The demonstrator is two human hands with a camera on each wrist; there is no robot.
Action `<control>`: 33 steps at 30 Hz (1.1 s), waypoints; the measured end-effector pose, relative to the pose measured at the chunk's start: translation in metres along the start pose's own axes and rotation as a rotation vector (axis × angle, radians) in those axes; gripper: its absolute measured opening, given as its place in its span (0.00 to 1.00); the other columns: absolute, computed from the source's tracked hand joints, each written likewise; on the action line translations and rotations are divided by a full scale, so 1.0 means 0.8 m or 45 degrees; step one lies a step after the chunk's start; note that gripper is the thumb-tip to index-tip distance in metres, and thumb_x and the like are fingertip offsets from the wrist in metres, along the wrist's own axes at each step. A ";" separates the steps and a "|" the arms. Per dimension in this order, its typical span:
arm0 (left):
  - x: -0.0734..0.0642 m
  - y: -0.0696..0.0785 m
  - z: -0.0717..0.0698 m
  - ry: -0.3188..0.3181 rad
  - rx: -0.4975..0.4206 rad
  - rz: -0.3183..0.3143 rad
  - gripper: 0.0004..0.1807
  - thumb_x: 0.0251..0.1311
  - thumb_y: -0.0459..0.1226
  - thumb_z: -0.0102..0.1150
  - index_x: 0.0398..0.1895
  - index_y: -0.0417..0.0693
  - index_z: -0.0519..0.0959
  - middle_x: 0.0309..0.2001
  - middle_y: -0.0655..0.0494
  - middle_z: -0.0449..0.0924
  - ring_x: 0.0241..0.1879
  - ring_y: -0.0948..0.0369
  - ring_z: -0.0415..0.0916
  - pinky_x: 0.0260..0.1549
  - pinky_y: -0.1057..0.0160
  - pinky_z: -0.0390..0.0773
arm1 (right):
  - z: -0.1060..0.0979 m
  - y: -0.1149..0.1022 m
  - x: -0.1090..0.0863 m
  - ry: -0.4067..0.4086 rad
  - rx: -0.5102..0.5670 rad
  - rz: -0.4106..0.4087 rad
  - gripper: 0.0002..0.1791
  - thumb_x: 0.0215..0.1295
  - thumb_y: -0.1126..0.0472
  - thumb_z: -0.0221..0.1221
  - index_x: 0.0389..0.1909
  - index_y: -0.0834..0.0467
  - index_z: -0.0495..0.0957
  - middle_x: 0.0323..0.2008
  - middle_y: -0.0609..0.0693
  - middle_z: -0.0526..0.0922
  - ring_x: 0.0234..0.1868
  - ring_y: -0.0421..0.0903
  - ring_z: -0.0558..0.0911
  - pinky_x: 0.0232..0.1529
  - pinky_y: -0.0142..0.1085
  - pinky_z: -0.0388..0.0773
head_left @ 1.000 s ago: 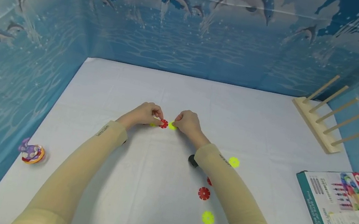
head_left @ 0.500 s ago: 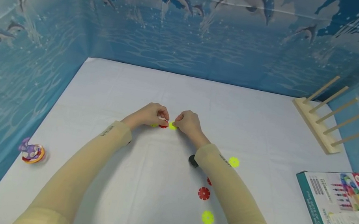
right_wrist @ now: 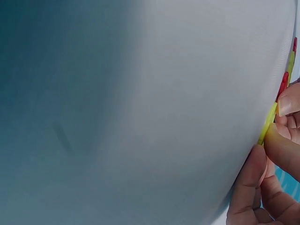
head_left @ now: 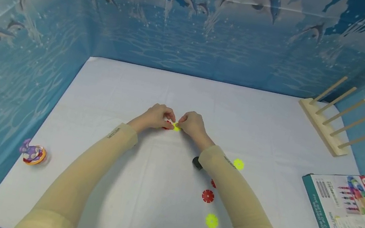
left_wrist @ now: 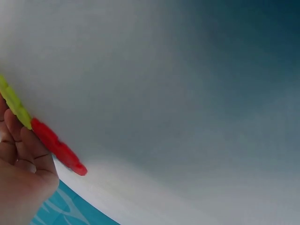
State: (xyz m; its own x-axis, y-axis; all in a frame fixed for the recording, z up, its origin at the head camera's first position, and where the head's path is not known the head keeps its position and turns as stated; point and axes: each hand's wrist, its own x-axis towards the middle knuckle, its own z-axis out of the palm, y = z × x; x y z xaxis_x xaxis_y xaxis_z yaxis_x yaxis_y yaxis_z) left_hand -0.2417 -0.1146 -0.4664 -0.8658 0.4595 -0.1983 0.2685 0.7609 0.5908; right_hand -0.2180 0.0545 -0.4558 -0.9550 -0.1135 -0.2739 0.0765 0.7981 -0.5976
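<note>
Yellow disc (head_left: 177,127) sits between both hands: right hand (head_left: 193,125) pinches it, left hand (head_left: 157,117) has thumb and finger on the opposite edge, gap narrow. Red disc (left_wrist: 58,146) touches it, at left fingertips. Right of fingers: loose discs (head_left: 208,196), farther out peg rack (head_left: 324,129), box (head_left: 346,224).

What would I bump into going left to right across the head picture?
A small purple toy, the left hand, a yellow notched disc between the hands, the right hand, an uncovered red notched disc, a pale wooden five-peg rack.
</note>
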 end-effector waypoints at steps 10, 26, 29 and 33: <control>0.001 0.002 0.000 0.000 -0.014 -0.011 0.11 0.54 0.40 0.73 0.39 0.49 0.85 0.43 0.54 0.86 0.48 0.55 0.75 0.54 0.53 0.71 | -0.001 0.002 0.003 -0.010 0.004 -0.002 0.08 0.61 0.61 0.66 0.35 0.62 0.84 0.36 0.54 0.84 0.34 0.44 0.75 0.32 0.30 0.69; 0.001 0.006 -0.004 -0.046 0.004 -0.096 0.11 0.54 0.42 0.72 0.39 0.51 0.85 0.44 0.54 0.79 0.46 0.57 0.71 0.51 0.57 0.70 | -0.043 0.035 -0.032 -0.139 0.156 -0.062 0.15 0.68 0.53 0.58 0.48 0.58 0.83 0.35 0.53 0.84 0.35 0.45 0.80 0.38 0.34 0.75; 0.000 0.006 -0.004 -0.045 0.007 -0.103 0.11 0.54 0.42 0.72 0.39 0.52 0.85 0.44 0.54 0.78 0.47 0.56 0.70 0.52 0.57 0.69 | -0.054 0.050 -0.048 -0.145 0.170 -0.106 0.15 0.68 0.53 0.59 0.49 0.58 0.82 0.35 0.54 0.84 0.35 0.46 0.80 0.39 0.34 0.75; -0.002 0.007 -0.003 -0.052 0.002 -0.106 0.11 0.55 0.43 0.72 0.39 0.52 0.85 0.45 0.53 0.78 0.50 0.55 0.68 0.54 0.55 0.68 | -0.064 0.081 -0.074 -0.169 0.193 -0.170 0.16 0.68 0.54 0.59 0.51 0.57 0.82 0.37 0.55 0.85 0.37 0.47 0.81 0.43 0.36 0.76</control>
State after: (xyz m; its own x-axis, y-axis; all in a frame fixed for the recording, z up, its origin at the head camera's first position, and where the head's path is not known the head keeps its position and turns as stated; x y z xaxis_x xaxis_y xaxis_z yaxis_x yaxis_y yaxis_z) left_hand -0.2403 -0.1125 -0.4609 -0.8672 0.4130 -0.2782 0.1971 0.7977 0.5699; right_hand -0.1711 0.1434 -0.4394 -0.9142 -0.2971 -0.2755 0.0035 0.6741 -0.7386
